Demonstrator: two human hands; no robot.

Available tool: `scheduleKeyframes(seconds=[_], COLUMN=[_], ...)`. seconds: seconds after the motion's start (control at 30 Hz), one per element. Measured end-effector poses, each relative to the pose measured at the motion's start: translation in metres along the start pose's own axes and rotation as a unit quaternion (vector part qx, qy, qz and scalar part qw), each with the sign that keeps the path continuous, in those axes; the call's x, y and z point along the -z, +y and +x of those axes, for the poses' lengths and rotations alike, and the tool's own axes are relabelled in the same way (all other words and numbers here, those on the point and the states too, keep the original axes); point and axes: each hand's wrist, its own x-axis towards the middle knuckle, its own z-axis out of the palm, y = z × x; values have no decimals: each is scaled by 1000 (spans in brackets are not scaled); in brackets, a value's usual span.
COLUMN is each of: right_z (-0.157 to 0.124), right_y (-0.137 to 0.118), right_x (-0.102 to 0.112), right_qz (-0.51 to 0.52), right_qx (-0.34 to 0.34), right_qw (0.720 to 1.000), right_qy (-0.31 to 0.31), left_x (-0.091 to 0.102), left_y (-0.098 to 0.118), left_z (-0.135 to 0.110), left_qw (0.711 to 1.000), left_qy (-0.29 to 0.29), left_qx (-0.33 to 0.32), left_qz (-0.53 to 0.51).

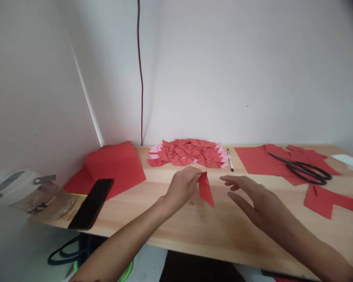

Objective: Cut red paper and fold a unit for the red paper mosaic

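On the wooden table [194,231], flat red sheets [255,160] at right centre look not yet folded, while the pile of folded red pieces [188,152] at centre looks finished. Just below it, the left hand [181,188] pinches a folded red piece [206,190]. The right hand [253,199] hovers beside it, fingers loosely spread and empty.

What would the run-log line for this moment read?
left hand: pinches folded red paper | right hand: open, beside it, apart | behind: pile of folded pieces, pen | far right: scissors
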Motion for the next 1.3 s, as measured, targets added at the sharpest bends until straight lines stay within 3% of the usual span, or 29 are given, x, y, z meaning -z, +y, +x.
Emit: scheduleKeyframes(seconds=[0.13,0.23,0.33,0.43,0.6,0.7,0.83,0.97,1.1,1.3], right_z=[30,38,43,48,52,52,53,57,60,58], right_y=[1,-3,-2,4,11,14,15,11,3,-1], right_x=[0,-14,-27,-35,-44,-49,-51,-47,-45,-49], right_qz=[101,89,63,54,68,66,84,160,252,309], right_qx=[22,86,148,170,159,165,175,143,68,-56], right_qw=[994,990,986,984,985,984,981,975,960,944], right_qy=[-41,-63,-36,-12,8,10,1,-62,-101,-104], left_x=[9,9,7,4,3,2,0,-2,-3,-2], left_y=[-2,-5,-11,-18,-27,-28,-27,-23,-18,-13], left_z=[11,11,8,7,7,7,5,4,4,3], left_qw=[997,991,967,902,752,708,709,719,714,727], left_qy=[61,87,107,98,53,21,-8,2,11,13], left_qx=[27,61,121,196,292,325,328,333,352,338], left_qz=[-48,-81,-197,-372,-588,-627,-624,-610,-605,-597])
